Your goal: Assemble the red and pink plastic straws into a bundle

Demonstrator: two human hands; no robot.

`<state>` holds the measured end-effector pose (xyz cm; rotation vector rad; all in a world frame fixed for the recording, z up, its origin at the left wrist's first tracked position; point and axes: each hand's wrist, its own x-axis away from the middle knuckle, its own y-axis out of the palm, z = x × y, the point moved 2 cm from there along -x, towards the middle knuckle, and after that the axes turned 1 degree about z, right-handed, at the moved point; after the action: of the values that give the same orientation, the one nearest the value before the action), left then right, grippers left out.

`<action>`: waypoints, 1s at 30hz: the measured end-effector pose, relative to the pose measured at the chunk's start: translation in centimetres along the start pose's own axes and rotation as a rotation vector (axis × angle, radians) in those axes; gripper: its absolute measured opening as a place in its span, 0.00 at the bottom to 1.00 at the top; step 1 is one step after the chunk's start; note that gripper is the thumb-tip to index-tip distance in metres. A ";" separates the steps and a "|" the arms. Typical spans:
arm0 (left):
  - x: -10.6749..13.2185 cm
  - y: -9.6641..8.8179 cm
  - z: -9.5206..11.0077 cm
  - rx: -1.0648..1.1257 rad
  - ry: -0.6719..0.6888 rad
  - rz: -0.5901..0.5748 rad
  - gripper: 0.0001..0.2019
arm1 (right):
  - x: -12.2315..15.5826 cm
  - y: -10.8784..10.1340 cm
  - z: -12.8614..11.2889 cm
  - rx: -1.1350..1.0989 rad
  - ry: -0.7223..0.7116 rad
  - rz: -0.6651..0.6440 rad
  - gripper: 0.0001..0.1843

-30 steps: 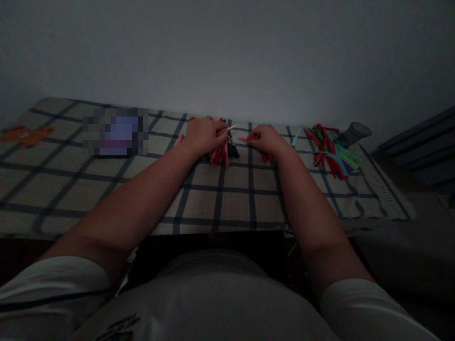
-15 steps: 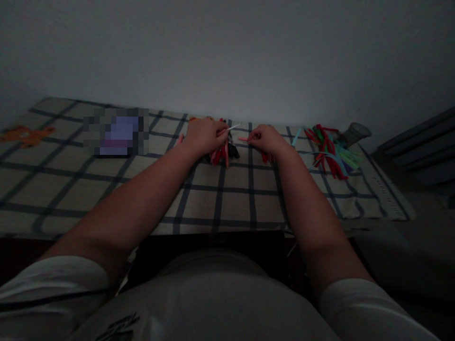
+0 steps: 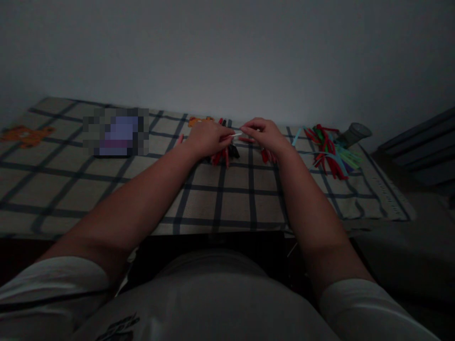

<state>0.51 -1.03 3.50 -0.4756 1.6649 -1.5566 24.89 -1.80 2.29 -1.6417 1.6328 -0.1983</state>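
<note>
My left hand [image 3: 211, 138] is closed in a pinch on a thin white strip [image 3: 237, 135], whose end points right. Just beyond that end, my right hand [image 3: 262, 134] has its thumb and fingertips drawn together; whether anything is between them is too dark and small to tell. A short pink piece [image 3: 245, 139] shows just below the right fingers. Under and beside the left hand lies a bunch of red, pink and black strips [image 3: 223, 155], partly covered. More red and pink strips [image 3: 266, 155] lie beneath the right hand.
A checked cloth [image 3: 234, 203] covers the table against a pale wall. At left are a blurred-out screen device [image 3: 119, 137] and an orange figure [image 3: 26, 135]. Red, green and blue strips [image 3: 329, 151] lie at right beside a tipped clear cup [image 3: 355, 134]. Another orange figure [image 3: 199, 121] is behind my left hand.
My right hand has shifted slightly left, its fingertips nearer the white strip. The pink piece that was at its fingertips now shows below them. The white strip has tilted lower.
</note>
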 end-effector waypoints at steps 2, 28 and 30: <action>0.0 -0.1 0.1 0.004 0.003 0.000 0.24 | 0.3 -0.1 -0.8 -0.005 0.029 -0.047 0.20; -0.1 -0.3 -0.1 0.072 -0.101 0.095 0.25 | 0.3 -1.4 -2.4 -0.062 0.224 0.189 0.29; -0.1 -0.4 -0.1 0.058 -0.107 0.092 0.24 | 0.3 -1.5 -2.2 -0.107 0.223 0.220 0.30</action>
<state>0.42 -0.92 3.87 -0.4385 1.5347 -1.4829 24.75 -3.15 4.59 -1.5475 2.0098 -0.1899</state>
